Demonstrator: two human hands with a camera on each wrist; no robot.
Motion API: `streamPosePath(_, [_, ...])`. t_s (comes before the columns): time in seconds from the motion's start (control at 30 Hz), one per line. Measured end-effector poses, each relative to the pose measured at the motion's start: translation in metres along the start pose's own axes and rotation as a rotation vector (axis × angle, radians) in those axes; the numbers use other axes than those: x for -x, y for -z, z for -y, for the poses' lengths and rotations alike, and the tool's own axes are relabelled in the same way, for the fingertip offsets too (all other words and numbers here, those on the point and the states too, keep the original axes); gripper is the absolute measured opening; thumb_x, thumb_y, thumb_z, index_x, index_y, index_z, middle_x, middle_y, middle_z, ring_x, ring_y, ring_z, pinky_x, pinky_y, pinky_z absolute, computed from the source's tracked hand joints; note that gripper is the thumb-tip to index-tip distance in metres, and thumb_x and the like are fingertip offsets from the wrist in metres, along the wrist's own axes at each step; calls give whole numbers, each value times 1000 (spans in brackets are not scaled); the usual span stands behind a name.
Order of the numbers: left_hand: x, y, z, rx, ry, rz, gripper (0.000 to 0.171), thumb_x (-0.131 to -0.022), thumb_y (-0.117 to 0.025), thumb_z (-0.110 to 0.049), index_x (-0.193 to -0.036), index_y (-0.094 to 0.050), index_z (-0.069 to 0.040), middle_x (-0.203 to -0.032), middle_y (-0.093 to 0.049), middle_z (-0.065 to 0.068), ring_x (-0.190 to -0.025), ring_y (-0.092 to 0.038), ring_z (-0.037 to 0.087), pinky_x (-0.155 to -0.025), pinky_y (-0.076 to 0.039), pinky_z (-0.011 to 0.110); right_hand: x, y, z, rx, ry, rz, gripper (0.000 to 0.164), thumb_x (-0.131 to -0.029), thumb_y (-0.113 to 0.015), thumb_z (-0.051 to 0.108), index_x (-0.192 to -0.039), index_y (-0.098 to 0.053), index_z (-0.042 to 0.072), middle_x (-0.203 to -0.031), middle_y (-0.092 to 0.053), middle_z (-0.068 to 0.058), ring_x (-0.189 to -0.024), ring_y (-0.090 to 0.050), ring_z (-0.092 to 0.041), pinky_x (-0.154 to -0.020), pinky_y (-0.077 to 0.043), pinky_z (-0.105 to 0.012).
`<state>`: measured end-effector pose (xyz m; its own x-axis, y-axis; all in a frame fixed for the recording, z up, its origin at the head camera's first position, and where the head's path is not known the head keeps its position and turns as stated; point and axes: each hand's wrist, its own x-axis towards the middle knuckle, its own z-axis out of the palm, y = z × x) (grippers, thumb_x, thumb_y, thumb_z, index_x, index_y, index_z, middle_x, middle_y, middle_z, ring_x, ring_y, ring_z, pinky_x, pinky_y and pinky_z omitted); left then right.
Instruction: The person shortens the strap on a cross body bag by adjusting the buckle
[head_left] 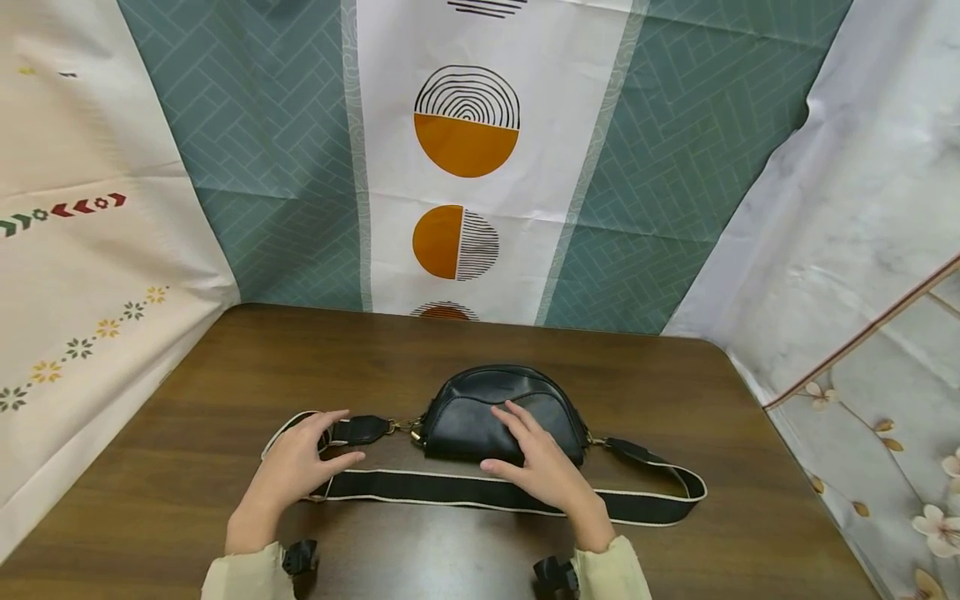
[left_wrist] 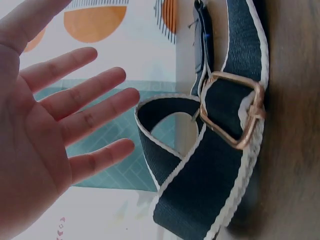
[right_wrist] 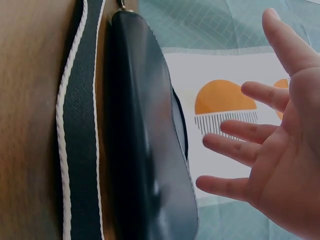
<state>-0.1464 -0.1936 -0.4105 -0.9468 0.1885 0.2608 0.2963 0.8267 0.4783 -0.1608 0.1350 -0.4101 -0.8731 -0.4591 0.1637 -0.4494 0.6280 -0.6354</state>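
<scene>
Fingers of the left hand (head_left: 292,468) are spread apart and hold nothing, near the left loop of a long, flat, white-edged black fabric strap (head_left: 420,485). The strap's straight run lies on the near side of a glossy black half-moon leather bag (head_left: 474,417), which sits on the brown wooden table (head_left: 247,375) between the strap's two ends. The right hand (head_left: 538,467), fingers also parted and gripping nothing, appears before the bag's front. The step seems a reach or pause; taking hold would call for curling fingers round bag or strap. The left wrist view shows a gold-coloured rectangular buckle (left_wrist: 257,111), largely hidden by the left hand in the head view; the right wrist view shows white printed cloth (right_wrist: 220,67) between most right fingertips and the bag.
</scene>
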Motion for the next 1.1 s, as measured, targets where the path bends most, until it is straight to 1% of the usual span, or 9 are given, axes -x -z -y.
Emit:
streamPosePath(0.1, [1,1,3,4,4,18,60,-71,-74,-35,-116,-56,0,-111,-58,16,-101,-52,35,-81,-41,49,-1,-2,2,-9,28,19,69,-82,-59,47,-136,-37,11,-139,-31,-14,-122,-35,-33,-92,-32,-54])
streamPosePath(0.27, [4,3,7,56,11,54,58,-67,-78,-27,-114,-58,0,-108,-60,14,-96,-55,32,-79,-43,47,-2,-6,5,-30,59,42,68,-81,-60,46,-134,-39,9,-135,-36,-13,-121,-37,-30,-92,-34,-50])
streamPosePath(0.43, [7,6,11,106,11,87,54,-63,-80,-21,-109,-61,0,-104,-61,13,-93,-56,31,-77,-44,45,-3,-11,6,-46,91,53,66,-81,-61,44,-133,-41,8,-134,-39,-12,-121,-37,-27,-92,-34,-48])
streamPosePath(0.53, [9,8,12,105,11,104,53,-61,-81,-20,-106,-62,-1,-104,-60,14,-95,-54,33,-77,-43,47,-3,-12,6,-58,107,51,65,-81,-62,43,-132,-41,8,-133,-40,-11,-121,-38,-26,-92,-34,-48])
streamPosePath(0.67, [12,9,14,107,38,141,53,-59,-82,-20,-106,-63,-4,-110,-58,16,-100,-52,34,-80,-41,48,-3,-11,6,-78,111,46,64,-81,-62,41,-131,-42,6,-131,-43,-8,-119,-40,-24,-92,-36,-45])
streamPosePath(0.77, [14,8,16,132,52,178,55,-58,-83,-19,-107,-63,-4,-110,-57,16,-100,-52,34,-80,-42,48,-3,-11,6,-99,109,48,63,-82,-62,40,-131,-43,5,-130,-44,-6,-114,-45,-24,-89,-39,-44])
streamPosePath(0.87, [15,7,19,146,40,199,57,-56,-84,-17,-108,-63,-3,-107,-59,12,-101,-52,33,-81,-42,47,-4,-11,6,-120,109,64,63,-82,-62,39,-131,-42,5,-128,-45,-8,-109,-48,-26,-83,-43,-43])
streamPosePath(0.97, [15,7,22,141,24,212,58,-54,-84,-15,-106,-63,-2,-105,-60,9,-101,-52,32,-81,-42,46,-5,-12,7,-129,108,84,64,-82,-62,39,-132,-41,5,-127,-46,-10,-107,-48,-26,-77,-45,-42])
streamPosePath(1.1, [16,7,25,123,25,240,59,-52,-85,-14,-105,-63,-2,-105,-61,10,-101,-52,33,-81,-42,46,-5,-14,8,-129,99,101,64,-82,-62,40,-132,-41,5,-125,-47,-11,-106,-48,-26,-71,-46,-38])
